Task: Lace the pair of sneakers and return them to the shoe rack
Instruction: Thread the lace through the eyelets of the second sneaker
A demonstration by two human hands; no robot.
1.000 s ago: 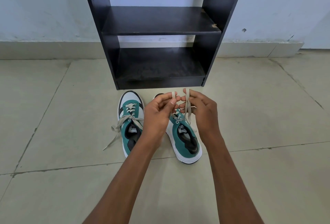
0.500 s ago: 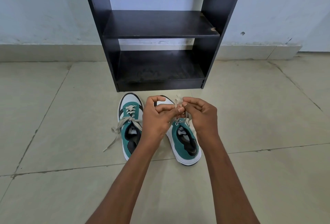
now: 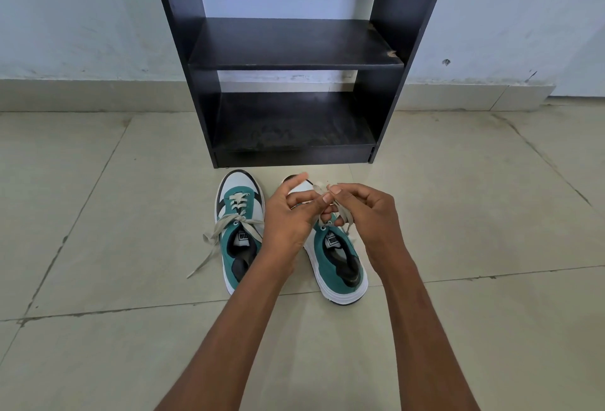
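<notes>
Pale floor tiles [image 3: 98,329] meet a light wall, and a black shoe rack [image 3: 294,60] stands against it with two bare shelves. Just in front of the rack two green and white sneakers lie side by side on the floor, toes toward the rack. On the left sneaker [image 3: 240,230] the lace [image 3: 212,237] is threaded and its loose ends trail to the left. Over the right sneaker [image 3: 339,260] both hands meet: the left hand [image 3: 288,217] and the right hand [image 3: 373,214] each pinch the beige lace [image 3: 343,214] of this shoe with thumb and fingertips.
</notes>
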